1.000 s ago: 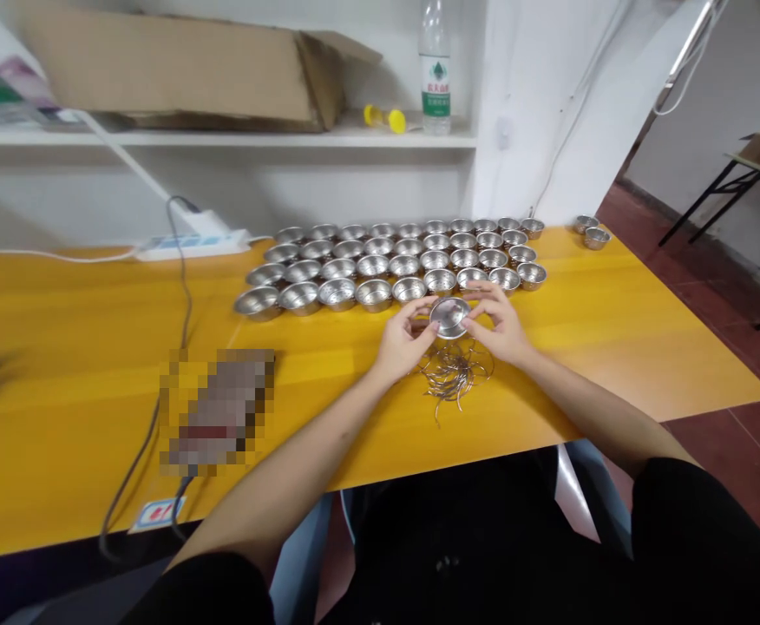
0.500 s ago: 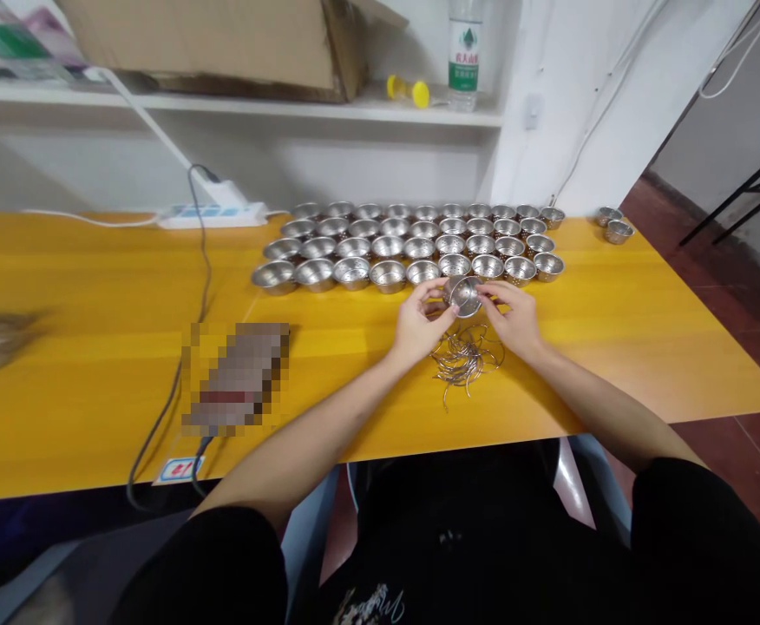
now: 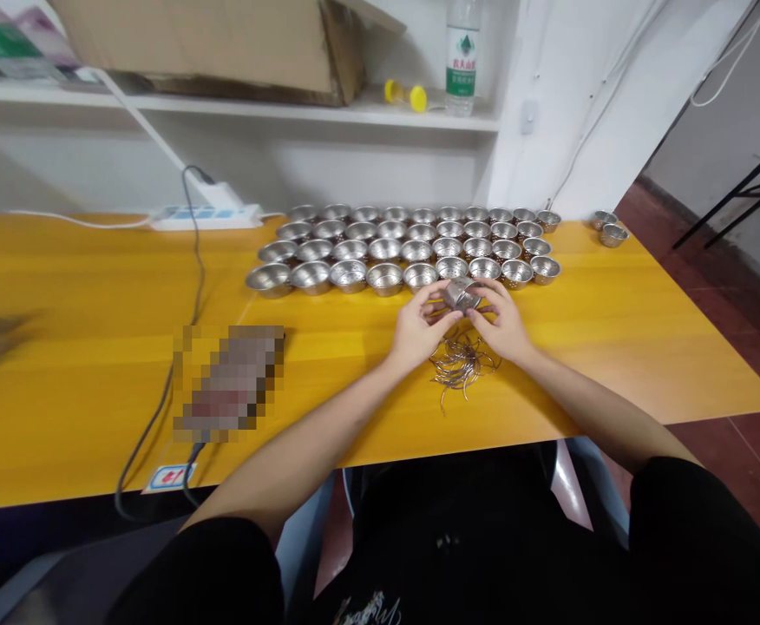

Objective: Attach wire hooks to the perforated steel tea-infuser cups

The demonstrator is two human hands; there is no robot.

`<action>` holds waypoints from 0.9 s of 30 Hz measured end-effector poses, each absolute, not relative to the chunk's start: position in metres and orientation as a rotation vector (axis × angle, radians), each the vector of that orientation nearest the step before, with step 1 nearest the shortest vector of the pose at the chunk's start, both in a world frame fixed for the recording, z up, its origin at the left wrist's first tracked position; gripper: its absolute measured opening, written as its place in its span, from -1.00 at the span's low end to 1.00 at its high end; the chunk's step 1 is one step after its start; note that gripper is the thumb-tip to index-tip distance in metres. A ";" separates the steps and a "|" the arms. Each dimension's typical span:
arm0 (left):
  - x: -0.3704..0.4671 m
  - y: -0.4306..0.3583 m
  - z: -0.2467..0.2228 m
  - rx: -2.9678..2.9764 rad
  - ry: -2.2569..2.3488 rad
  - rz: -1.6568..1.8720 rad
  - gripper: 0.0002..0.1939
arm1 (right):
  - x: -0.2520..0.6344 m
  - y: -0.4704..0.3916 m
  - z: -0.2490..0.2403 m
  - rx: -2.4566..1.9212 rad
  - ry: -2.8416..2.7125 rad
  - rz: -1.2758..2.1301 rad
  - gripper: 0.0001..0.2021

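The metal cup (image 3: 461,293) is held tilted between the left hand (image 3: 419,325) and the right hand (image 3: 503,323), both closed on its sides. Light, stiff, slick handling is expected; wall best gripped, then rim. Thin wires (image 3: 461,363) are heaped nearby.

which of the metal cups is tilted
The cup held between the left hand and right hand, just beyond the curved wires; the other cups stand upright on the table.
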State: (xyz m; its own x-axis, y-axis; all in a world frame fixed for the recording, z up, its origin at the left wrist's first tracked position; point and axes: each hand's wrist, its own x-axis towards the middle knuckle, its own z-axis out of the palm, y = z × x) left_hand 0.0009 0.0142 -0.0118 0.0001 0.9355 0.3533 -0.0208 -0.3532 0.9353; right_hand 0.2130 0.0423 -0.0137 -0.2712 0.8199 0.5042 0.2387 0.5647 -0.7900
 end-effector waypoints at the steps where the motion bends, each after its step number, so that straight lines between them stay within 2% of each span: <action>1: 0.001 0.015 -0.013 1.454 1.001 1.477 -0.32 | 0.212 0.042 -0.014 -0.876 -1.797 0.718 -0.65; 5: 0.001 0.016 -0.015 1.442 1.025 1.492 -0.30 | 0.210 0.040 -0.012 -0.894 -1.795 0.734 -0.67; 11: 0.000 0.020 -0.020 1.416 1.017 1.542 -0.30 | 0.212 0.037 -0.006 -0.929 -1.894 0.713 -0.51; 18: -0.001 0.022 -0.021 1.408 1.012 1.554 -0.37 | 0.212 0.040 -0.017 -0.893 -1.835 0.981 -0.72; 27: -0.002 0.023 -0.017 1.415 0.982 1.598 -0.40 | 0.217 0.050 -0.008 -0.829 -1.585 1.075 -0.42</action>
State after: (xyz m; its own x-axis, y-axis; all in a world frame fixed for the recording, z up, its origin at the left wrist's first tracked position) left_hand -0.0017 0.0228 -0.0173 -0.0847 0.9128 0.3996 -0.0551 -0.4047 0.9128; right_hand 0.2168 0.0496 -0.0079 -0.2578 0.8987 0.3549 0.0027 0.3680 -0.9298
